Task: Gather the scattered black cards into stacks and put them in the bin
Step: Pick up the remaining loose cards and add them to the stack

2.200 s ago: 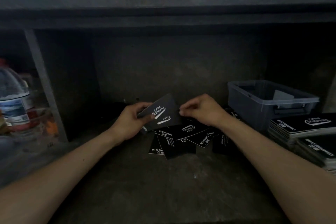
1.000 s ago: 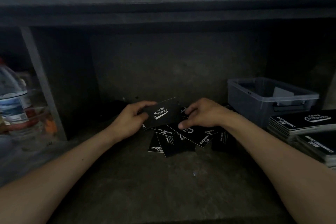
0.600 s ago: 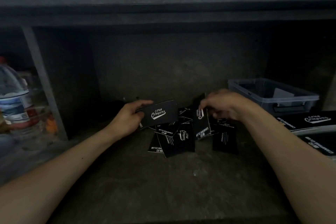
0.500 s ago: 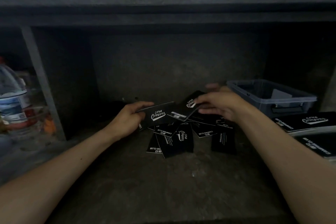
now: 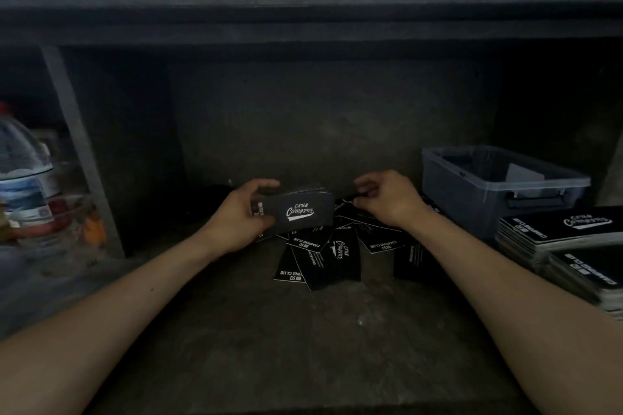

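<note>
My left hand point(image 5: 241, 217) gripped the card stack point(image 5: 301, 212) by its short end; my right hand point(image 5: 387, 200) curled over loose cards point(image 5: 325, 263), grip unclear. Thin and slippery, I judged: pinch the edges.

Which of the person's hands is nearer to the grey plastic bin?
The right. The right hand is over the scattered cards, close beside the bin; the left hand, holding a stack of cards, is farther off, on the pile's other side.

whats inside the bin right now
The bin holds one pale flat piece, leaning toward its right side. Nothing else shows in it, but its cloudy front wall and the dim light hide the bottom.
</note>
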The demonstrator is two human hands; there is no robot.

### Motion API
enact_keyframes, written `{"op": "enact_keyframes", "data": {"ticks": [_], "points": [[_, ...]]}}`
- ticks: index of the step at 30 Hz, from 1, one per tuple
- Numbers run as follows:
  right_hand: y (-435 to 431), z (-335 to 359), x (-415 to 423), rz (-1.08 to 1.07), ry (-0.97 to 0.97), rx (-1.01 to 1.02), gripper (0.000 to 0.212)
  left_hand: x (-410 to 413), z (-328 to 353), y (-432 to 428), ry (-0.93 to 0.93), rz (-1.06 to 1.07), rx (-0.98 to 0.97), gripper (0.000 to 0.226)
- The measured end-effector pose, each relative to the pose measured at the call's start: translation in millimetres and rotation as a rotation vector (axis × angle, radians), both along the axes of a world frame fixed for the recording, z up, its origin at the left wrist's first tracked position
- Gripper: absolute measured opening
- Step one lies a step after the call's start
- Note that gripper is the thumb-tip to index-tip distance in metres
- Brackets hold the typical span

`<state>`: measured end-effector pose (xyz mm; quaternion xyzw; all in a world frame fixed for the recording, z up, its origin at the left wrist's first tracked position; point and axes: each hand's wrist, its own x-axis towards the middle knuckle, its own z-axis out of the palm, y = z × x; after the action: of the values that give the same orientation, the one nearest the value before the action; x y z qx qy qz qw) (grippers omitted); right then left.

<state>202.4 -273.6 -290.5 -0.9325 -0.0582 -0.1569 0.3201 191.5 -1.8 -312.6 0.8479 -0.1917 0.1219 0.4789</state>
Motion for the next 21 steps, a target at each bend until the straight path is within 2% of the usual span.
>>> {"op": "enact_keyframes", "data": {"ticks": [3, 5, 8, 10, 12, 13, 15, 18, 21], "points": [[-10.3, -2.9, -2.7, 0.003, 0.146, -0.353, 0.047, 1.0, -1.0, 0.3, -0.002, -0.031, 0.023, 0.069], [-11.3, -3.3, -2.9, 0.047, 0.129, -0.418, 0.040, 1.4, -1.1, -1.0, -0.005, -0.025, 0.014, 0.060], [-11.7, 4.4, -6.2, 0.085, 0.045, -0.461, 0.020, 1.8, -1.9, -2.7, -0.021, -0.020, 0.006, 0.049], [-14.3, 9.9, -6.4, -0.003, -0.059, -0.466, 0.022, 3.1, -2.9, -2.5, -0.033, 0.009, 0.007, 0.047], [-15.8, 16.0, -8.5, -0.131, -0.204, -0.409, 0.025, 4.7, -3.7, -2.3, -0.033, 0.053, -0.035, 0.046], [-15.7, 18.9, -8.9, -0.129, -0.258, -0.312, 0.025, 4.9, -3.4, -2.4, -0.025, 0.070, -0.060, 0.046], [-10.1, 23.8, -13.9, 0.060, -0.282, -0.080, 0.021, 5.7, -2.1, -2.1, 0.015, 0.059, -0.091, 0.042], [16.4, 12.9, -23.4, 0.279, -0.256, -0.075, 0.019, 2.0, -1.0, -4.2, 0.102, -0.053, -0.092, 0.025], [40.1, -6.3, -19.3, 0.306, -0.271, -0.002, 0.012, -3.1, -3.8, -7.7, 0.009, -0.079, 0.034, 0.043]]}}
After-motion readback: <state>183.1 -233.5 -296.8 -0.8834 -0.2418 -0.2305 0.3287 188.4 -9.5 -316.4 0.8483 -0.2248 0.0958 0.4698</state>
